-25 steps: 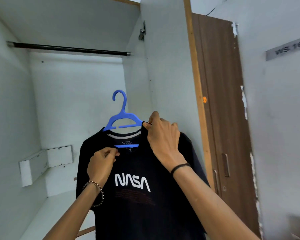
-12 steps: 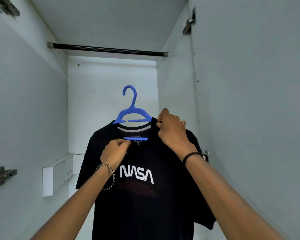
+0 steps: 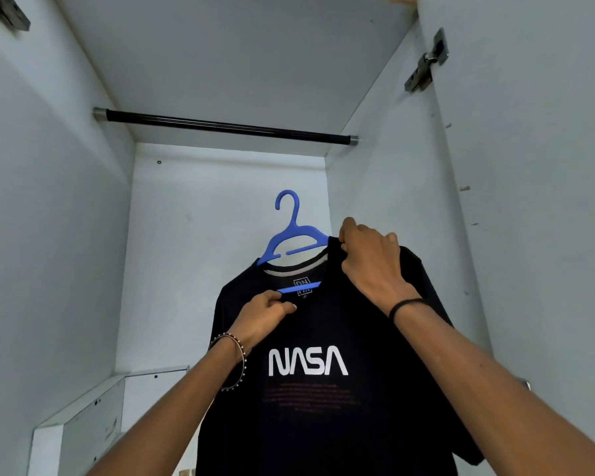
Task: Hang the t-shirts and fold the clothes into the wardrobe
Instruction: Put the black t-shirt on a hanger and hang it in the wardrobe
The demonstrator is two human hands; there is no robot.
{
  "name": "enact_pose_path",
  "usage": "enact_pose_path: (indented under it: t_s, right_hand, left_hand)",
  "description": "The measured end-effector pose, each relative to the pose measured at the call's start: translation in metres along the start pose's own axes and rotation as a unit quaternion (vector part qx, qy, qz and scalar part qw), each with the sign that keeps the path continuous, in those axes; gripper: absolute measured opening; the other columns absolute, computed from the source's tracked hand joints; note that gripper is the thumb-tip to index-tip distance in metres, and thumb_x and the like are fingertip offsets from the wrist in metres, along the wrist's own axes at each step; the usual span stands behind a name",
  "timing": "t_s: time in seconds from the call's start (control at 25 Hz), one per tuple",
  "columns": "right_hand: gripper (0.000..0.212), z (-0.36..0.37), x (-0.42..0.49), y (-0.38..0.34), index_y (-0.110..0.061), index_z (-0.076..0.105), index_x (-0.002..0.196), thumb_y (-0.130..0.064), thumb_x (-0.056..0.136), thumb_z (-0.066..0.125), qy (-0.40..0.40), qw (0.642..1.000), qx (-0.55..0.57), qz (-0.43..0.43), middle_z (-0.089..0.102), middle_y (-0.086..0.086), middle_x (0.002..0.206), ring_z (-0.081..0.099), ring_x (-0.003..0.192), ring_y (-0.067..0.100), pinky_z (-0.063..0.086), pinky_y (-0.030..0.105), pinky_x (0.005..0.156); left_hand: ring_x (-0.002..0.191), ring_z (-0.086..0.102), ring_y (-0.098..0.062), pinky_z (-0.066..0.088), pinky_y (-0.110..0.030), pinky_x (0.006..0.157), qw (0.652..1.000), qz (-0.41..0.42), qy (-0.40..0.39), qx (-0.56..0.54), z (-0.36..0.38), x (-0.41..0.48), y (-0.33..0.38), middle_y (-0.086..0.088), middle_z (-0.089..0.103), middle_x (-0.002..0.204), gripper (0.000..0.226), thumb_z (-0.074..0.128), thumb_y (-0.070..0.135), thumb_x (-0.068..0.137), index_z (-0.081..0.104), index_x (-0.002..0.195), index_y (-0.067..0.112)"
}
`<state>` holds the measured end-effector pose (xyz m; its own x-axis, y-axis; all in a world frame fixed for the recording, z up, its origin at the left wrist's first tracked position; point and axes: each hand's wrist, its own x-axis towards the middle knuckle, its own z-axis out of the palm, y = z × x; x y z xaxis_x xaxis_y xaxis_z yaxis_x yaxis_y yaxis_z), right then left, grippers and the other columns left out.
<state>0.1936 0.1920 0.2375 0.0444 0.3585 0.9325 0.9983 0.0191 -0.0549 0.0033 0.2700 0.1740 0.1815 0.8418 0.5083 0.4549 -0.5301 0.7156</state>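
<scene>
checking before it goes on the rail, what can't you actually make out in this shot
All in the head view:
- Blue hanger: its right arm is hidden under the black t-shirt and the right hand.
- T-shirt hem: cut off by the bottom edge.
- Collar label: text too small to read.
- Red print under the NASA letters: too dim and blurred to read.

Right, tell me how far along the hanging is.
Done: the black NASA t-shirt sits on the blue hanger. In hand: the left hand pinches the shirt front below the collar, the right hand grips its shoulder by the neck, holding it up inside the wardrobe. Left: the hanger's hook is below the rail, not on it. No folded clothes are in view.
</scene>
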Motion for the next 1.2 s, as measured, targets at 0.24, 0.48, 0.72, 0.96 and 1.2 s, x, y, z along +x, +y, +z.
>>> enact_pose_path:
  t_s: [0.24, 0.48, 0.72, 0.96, 1.2]
  right_hand:
    - [0.035, 0.023, 0.057, 0.009, -0.016, 0.053, 0.120, 0.001, 0.089, 0.051, 0.071, 0.992, -0.094, -0.039, 0.068, 0.003, 0.097, 0.064, 0.091, 0.031, 0.035, 0.039, 0.085]
    - [0.029, 0.039, 0.131, 0.039, -0.012, 0.058, 0.116, 0.000, 0.091, 0.051, 0.127, 0.984, -0.116, -0.039, 0.071, 0.009, 0.099, 0.066, 0.096, 0.035, 0.038, 0.040, 0.094]
    - [0.038, 0.047, 0.206, 0.069, -0.009, 0.058, 0.123, 0.005, 0.088, 0.053, 0.185, 0.976, -0.111, 0.008, 0.071, 0.013, 0.110, 0.067, 0.105, 0.035, 0.038, 0.041, 0.100]
    - [0.031, 0.057, 0.256, 0.087, -0.013, 0.058, 0.120, 0.001, 0.093, 0.055, 0.186, 0.974, -0.123, 0.037, 0.067, 0.010, 0.118, 0.066, 0.109, 0.035, 0.036, 0.041, 0.103]
    - [0.033, 0.073, 0.270, 0.089, -0.016, 0.058, 0.123, -0.010, 0.092, 0.068, 0.156, 0.973, -0.167, 0.028, 0.064, 0.005, 0.120, 0.066, 0.112, 0.030, 0.031, 0.042, 0.111]
  left_hand:
    - [0.114, 0.057, -0.015, 0.041, -0.027, 0.101, 0.999, 0.040, -0.002, 0.016, 0.009, 0.055, 0.018, 0.004, 0.063, 0.117, 0.054, 0.065, 0.036, 0.090, 0.051, 0.139, 0.018]
    - [0.103, 0.055, -0.011, 0.041, -0.025, 0.095, 0.995, 0.087, 0.040, 0.016, 0.025, 0.119, 0.049, 0.015, 0.060, 0.090, 0.050, 0.064, 0.031, 0.092, 0.051, 0.138, 0.016]
    - [0.108, 0.056, -0.014, 0.044, -0.027, 0.091, 0.991, 0.124, 0.053, -0.002, 0.045, 0.175, 0.085, 0.005, 0.063, 0.110, 0.051, 0.064, 0.032, 0.090, 0.052, 0.138, 0.018]
    - [0.096, 0.054, -0.011, 0.040, -0.026, 0.079, 0.989, 0.134, 0.065, 0.015, 0.057, 0.211, 0.098, 0.004, 0.058, 0.108, 0.046, 0.063, 0.033, 0.091, 0.053, 0.135, 0.021]
    - [0.107, 0.053, -0.013, 0.041, -0.026, 0.092, 0.987, 0.134, 0.083, 0.026, 0.059, 0.235, 0.083, 0.004, 0.060, 0.117, 0.046, 0.064, 0.031, 0.090, 0.055, 0.133, 0.020]
